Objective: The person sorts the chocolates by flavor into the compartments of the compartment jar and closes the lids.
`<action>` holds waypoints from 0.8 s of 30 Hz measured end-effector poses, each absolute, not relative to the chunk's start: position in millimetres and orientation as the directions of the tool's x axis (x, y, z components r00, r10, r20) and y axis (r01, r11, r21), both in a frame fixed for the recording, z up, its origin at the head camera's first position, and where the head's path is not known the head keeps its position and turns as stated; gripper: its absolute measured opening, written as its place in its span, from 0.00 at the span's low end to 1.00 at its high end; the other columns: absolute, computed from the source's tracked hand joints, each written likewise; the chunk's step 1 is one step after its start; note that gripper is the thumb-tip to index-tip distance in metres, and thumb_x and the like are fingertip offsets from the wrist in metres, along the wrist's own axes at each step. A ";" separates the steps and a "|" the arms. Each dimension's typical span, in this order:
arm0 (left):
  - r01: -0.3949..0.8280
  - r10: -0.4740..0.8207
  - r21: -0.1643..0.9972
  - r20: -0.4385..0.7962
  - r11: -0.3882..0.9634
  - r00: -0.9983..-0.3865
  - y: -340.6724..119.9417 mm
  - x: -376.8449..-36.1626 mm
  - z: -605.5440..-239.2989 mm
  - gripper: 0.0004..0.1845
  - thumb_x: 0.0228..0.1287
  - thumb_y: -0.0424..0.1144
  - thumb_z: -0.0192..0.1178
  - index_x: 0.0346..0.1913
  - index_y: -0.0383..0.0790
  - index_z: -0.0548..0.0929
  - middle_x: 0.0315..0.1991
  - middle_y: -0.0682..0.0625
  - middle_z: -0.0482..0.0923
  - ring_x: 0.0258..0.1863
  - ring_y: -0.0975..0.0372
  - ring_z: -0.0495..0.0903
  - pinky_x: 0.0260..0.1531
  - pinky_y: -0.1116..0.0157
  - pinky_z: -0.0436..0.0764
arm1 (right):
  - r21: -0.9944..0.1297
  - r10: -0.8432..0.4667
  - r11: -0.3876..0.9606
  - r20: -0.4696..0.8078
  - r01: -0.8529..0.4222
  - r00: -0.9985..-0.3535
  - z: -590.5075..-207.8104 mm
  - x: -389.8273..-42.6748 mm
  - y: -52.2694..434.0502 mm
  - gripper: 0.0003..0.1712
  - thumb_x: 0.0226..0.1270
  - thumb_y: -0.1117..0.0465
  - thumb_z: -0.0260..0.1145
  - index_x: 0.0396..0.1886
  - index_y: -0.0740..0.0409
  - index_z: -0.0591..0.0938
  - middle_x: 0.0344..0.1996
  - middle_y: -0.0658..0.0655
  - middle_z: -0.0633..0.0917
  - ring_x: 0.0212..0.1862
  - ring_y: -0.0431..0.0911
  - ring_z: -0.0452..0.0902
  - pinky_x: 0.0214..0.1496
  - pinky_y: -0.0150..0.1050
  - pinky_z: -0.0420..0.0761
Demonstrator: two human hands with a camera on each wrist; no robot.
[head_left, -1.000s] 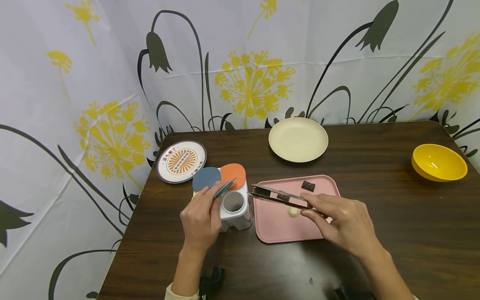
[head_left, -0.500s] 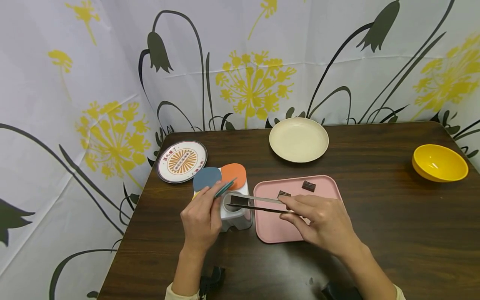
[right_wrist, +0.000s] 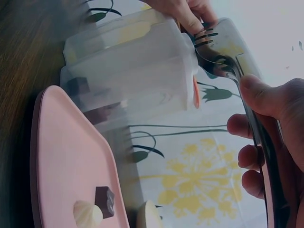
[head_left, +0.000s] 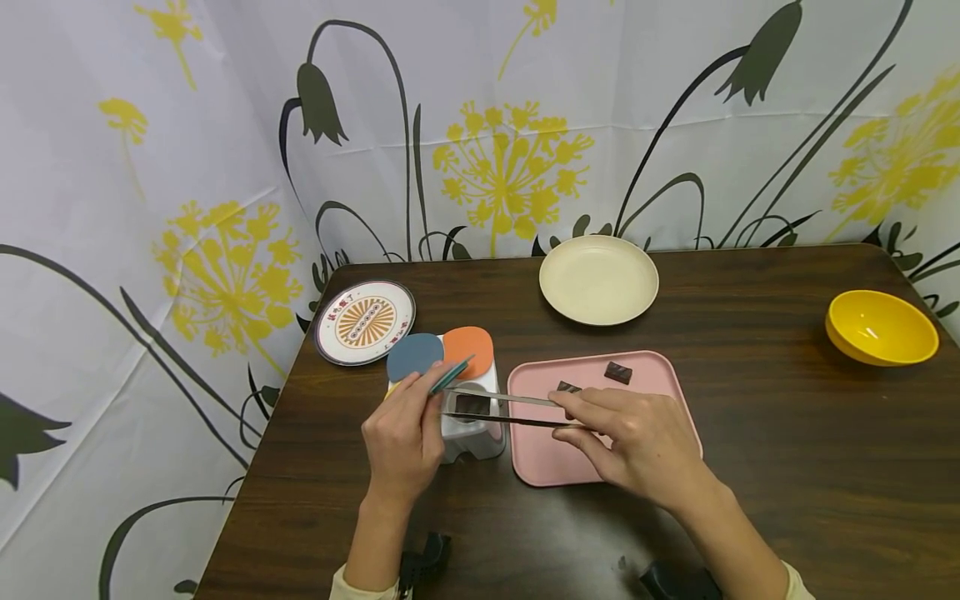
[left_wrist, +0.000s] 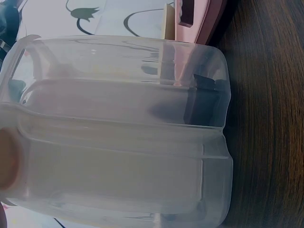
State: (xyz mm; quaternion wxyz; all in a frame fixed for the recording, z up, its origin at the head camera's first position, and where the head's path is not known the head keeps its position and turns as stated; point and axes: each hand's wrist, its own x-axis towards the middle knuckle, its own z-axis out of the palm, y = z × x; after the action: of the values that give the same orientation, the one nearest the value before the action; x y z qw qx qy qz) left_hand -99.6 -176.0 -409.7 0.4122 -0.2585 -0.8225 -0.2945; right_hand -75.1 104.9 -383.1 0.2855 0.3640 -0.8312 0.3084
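Steel tongs (head_left: 498, 407) over white container (head_left: 471, 417), dark chocolate piece (head_left: 472, 404) between the tips.

R hand (head_left: 637, 437) grips the tongs, clamped on that piece right at the open compartment; L hand (head_left: 401, 437) pinches a teal lid (head_left: 450, 375), holding it up. Pink tray (head_left: 600, 417) on dark surface (head_left: 787, 467): 2 chocolate pieces show from head view, one half hidden by fingers; cream candy (right_wrist: 88, 213) seen only from R wrist. Lids: 3. Plates: 2; yellow bowl (head_left: 881, 327): 1. Container contents blurred.
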 end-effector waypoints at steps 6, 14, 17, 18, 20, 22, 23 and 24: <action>0.671 0.178 0.264 0.839 0.693 -0.514 -175.2 -100.4 -408.9 0.17 0.75 0.40 0.50 0.52 0.34 0.84 0.47 0.46 0.86 0.41 0.54 0.86 0.44 0.48 0.82 | -0.306 -0.439 0.566 0.674 -0.765 -0.594 -383.8 -74.5 105.9 0.22 0.63 0.46 0.69 0.53 0.50 0.86 0.41 0.45 0.88 0.32 0.36 0.83 0.27 0.38 0.79; 0.667 0.179 0.262 0.837 0.698 -0.516 -175.4 -100.4 -408.9 0.17 0.75 0.40 0.50 0.52 0.33 0.84 0.46 0.45 0.86 0.41 0.54 0.87 0.44 0.48 0.82 | -0.319 -0.458 0.578 0.635 -0.751 -0.622 -384.7 -72.5 108.0 0.26 0.62 0.44 0.70 0.57 0.50 0.84 0.41 0.46 0.87 0.34 0.34 0.85 0.30 0.40 0.81; 0.665 0.177 0.271 0.832 0.696 -0.525 -175.5 -100.4 -409.4 0.16 0.74 0.39 0.51 0.52 0.33 0.84 0.47 0.45 0.86 0.42 0.54 0.86 0.44 0.48 0.82 | -0.328 -0.458 0.570 0.634 -0.753 -0.623 -384.9 -71.6 110.0 0.27 0.62 0.44 0.70 0.58 0.50 0.83 0.38 0.45 0.86 0.33 0.34 0.84 0.30 0.40 0.80; 0.663 0.176 0.273 0.831 0.697 -0.528 -175.6 -100.3 -409.5 0.16 0.74 0.39 0.51 0.52 0.33 0.84 0.47 0.45 0.86 0.42 0.54 0.86 0.45 0.48 0.82 | -0.328 -0.457 0.569 0.637 -0.754 -0.621 -384.7 -71.3 111.0 0.28 0.62 0.44 0.70 0.58 0.50 0.82 0.37 0.44 0.86 0.32 0.35 0.83 0.30 0.39 0.80; 0.660 0.174 0.277 0.829 0.698 -0.532 -175.7 -100.2 -409.6 0.16 0.74 0.39 0.51 0.52 0.33 0.84 0.47 0.45 0.86 0.42 0.54 0.86 0.45 0.48 0.82 | -0.331 -0.453 0.571 0.636 -0.751 -0.624 -383.8 -70.5 113.8 0.28 0.62 0.43 0.70 0.58 0.51 0.82 0.35 0.43 0.84 0.31 0.36 0.81 0.30 0.38 0.78; 0.662 0.175 0.275 0.830 0.697 -0.530 -175.7 -100.1 -409.6 0.15 0.73 0.38 0.52 0.52 0.33 0.84 0.46 0.45 0.86 0.41 0.53 0.87 0.45 0.48 0.82 | -0.340 -0.439 0.581 0.635 -0.740 -0.636 -382.7 -69.8 117.7 0.29 0.61 0.42 0.70 0.58 0.50 0.82 0.35 0.41 0.84 0.29 0.36 0.78 0.27 0.36 0.77; 0.662 0.176 0.274 0.830 0.697 -0.529 -175.6 -100.1 -409.5 0.15 0.73 0.38 0.52 0.52 0.34 0.84 0.46 0.45 0.86 0.41 0.53 0.87 0.45 0.48 0.82 | -0.345 -0.430 0.585 0.636 -0.734 -0.641 -382.2 -69.6 120.0 0.29 0.60 0.42 0.71 0.57 0.51 0.82 0.35 0.41 0.83 0.29 0.36 0.77 0.26 0.35 0.76; 0.662 0.177 0.272 0.831 0.698 -0.528 -175.6 -100.2 -409.3 0.15 0.73 0.38 0.52 0.52 0.34 0.84 0.46 0.45 0.86 0.40 0.53 0.87 0.45 0.48 0.82 | -0.353 -0.419 0.589 0.636 -0.727 -0.648 -381.7 -69.6 122.4 0.29 0.60 0.42 0.71 0.57 0.51 0.82 0.35 0.41 0.83 0.28 0.36 0.76 0.25 0.33 0.75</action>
State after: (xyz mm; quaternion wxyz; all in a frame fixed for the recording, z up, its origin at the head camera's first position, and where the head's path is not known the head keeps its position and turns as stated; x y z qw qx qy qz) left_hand -100.2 -175.6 -409.3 0.4137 -0.2549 -0.8233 -0.2934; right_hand -69.6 122.4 -381.7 0.2524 0.3350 -0.8549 0.3052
